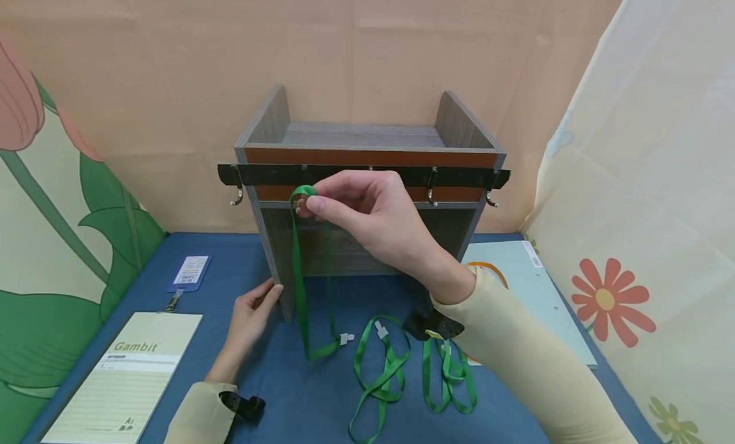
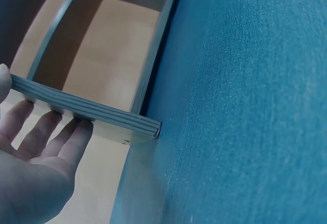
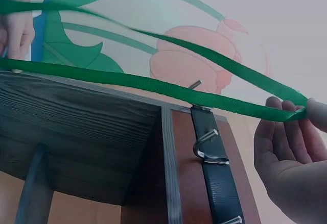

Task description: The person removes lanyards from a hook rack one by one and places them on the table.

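Observation:
My right hand [image 1: 379, 221] pinches the top of a green lanyard [image 1: 296, 265] between thumb and fingertips, in front of the black hook rail [image 1: 264, 175]. The lanyard hangs down in a loop with its white clip [image 1: 346, 339] at the bottom. In the right wrist view, the strap [image 3: 127, 81] stretches from the fingers past a metal hook [image 3: 207, 137]. Low on the left, my left hand [image 1: 252, 316] grips the side panel [image 2: 87, 106] of the grey wooden shelf [image 1: 275, 240], thumb on one side and fingers on the other.
Two more green lanyards [image 1: 381, 386] [image 1: 450, 383] lie on the blue tablecloth [image 1: 310, 406]. At left are a Gambit notepad [image 1: 132, 380] and a blue badge holder [image 1: 191, 273]. A pale board [image 1: 534, 297] lies at right, partly behind my right forearm.

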The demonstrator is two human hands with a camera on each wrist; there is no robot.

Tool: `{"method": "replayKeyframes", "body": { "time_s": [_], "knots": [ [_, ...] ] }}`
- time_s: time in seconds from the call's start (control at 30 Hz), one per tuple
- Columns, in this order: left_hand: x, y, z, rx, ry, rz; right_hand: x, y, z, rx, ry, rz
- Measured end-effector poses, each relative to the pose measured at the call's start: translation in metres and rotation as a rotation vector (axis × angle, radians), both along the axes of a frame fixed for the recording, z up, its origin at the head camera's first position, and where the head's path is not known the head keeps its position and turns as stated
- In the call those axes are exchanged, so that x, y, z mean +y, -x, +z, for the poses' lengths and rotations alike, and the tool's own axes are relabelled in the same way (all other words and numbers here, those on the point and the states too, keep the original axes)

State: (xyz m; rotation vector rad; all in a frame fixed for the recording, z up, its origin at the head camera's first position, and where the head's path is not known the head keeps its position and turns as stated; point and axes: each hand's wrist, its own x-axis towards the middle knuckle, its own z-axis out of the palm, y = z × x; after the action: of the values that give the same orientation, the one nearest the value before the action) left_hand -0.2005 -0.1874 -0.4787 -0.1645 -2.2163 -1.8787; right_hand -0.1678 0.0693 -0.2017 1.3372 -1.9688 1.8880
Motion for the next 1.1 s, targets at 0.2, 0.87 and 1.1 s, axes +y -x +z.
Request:
{"method": "replayKeyframes", "body": {
  "time_s": [0.2, 0.87, 1.1],
  "knots": [
    [0.000, 0.000, 0.000, -0.002, 0.029, 0.001, 0.005, -0.004, -0.010, -0.002, -0.029, -0.005],
    [-0.001, -0.002, 0.001, -0.013, 0.020, -0.010, 0.011, -0.001, -0.063, -0.012, -0.122, -0.107],
    [-0.001, -0.002, 0.001, -0.037, 0.032, 0.001, 0.014, -0.003, -0.087, -0.052, -0.146, -0.093]
  ]
}}
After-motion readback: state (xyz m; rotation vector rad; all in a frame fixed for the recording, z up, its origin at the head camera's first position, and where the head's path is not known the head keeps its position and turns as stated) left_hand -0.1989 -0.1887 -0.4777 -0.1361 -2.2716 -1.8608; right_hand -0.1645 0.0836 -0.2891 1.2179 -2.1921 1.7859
